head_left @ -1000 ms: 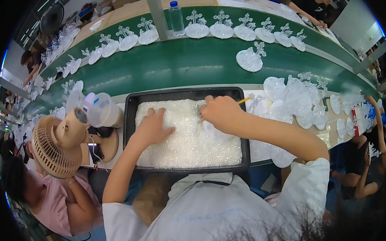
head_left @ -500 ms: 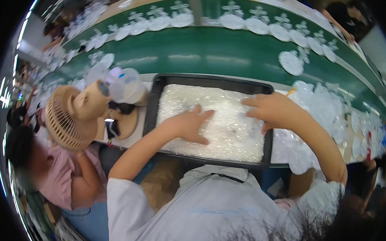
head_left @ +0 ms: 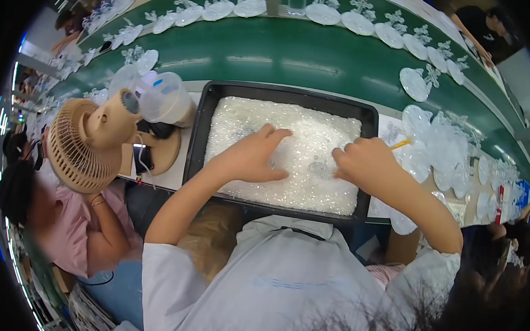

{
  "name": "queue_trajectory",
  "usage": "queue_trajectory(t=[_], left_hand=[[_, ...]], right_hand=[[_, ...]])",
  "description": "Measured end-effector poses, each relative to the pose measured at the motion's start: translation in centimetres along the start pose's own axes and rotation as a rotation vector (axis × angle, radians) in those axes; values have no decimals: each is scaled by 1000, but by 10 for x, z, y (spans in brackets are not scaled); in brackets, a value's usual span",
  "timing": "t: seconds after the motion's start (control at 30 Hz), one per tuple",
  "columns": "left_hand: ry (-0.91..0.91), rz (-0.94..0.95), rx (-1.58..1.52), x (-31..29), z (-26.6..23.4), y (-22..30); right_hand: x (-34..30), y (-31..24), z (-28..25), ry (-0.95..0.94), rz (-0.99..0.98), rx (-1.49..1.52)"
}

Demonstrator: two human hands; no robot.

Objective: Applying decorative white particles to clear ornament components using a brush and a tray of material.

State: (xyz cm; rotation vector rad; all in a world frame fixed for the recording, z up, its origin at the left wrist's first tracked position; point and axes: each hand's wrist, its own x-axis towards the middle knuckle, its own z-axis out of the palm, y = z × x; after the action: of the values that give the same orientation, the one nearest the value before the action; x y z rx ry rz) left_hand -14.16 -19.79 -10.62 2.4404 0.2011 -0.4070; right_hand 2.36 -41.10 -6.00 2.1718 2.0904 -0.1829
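A black tray (head_left: 284, 93) in front of me is filled with glittering clear-white granules (head_left: 250, 114). My left hand (head_left: 256, 156) rests over the granules on the left, thumb and fingers spread, with nothing visible in them. On the right side of the tray, my right hand (head_left: 370, 165) has its fingers curled together around a thin yellow stick (head_left: 401, 144). Its upper end juts out behind the knuckles; the lower part is hidden by the hand. Just left of those fingertips, a small clear piece (head_left: 320, 167) lies partly sunk in the granules.
Clear snowflake-like ornaments on round discs (head_left: 324, 14) line the shelf beyond the green belt (head_left: 343, 50). More clear discs (head_left: 417, 122) pile up right of the tray. At left stand a tan fan (head_left: 89, 141) and a translucent tub (head_left: 169, 97). A person in pink (head_left: 87, 234) sits there.
My right hand's fingers have drawn together from a spread pose and come nearer me, the yellow stick shifting with them. My left hand stays spread. The view has shifted slightly.
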Motion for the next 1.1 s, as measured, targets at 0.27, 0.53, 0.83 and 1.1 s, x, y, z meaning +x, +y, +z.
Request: queue_trajectory(t=[0.27, 0.53, 0.83, 1.1], left_hand=[[28, 267, -329, 8, 25, 12], [-149, 239, -126, -8, 14, 16], [200, 192, -574, -22, -4, 13], [176, 234, -883, -13, 10, 13]], right_hand=[[23, -32, 12, 105, 215, 373], [25, -32, 7, 178, 261, 528], [-15, -45, -6, 389, 701, 1566], [-11, -74, 43, 612, 916, 2494]])
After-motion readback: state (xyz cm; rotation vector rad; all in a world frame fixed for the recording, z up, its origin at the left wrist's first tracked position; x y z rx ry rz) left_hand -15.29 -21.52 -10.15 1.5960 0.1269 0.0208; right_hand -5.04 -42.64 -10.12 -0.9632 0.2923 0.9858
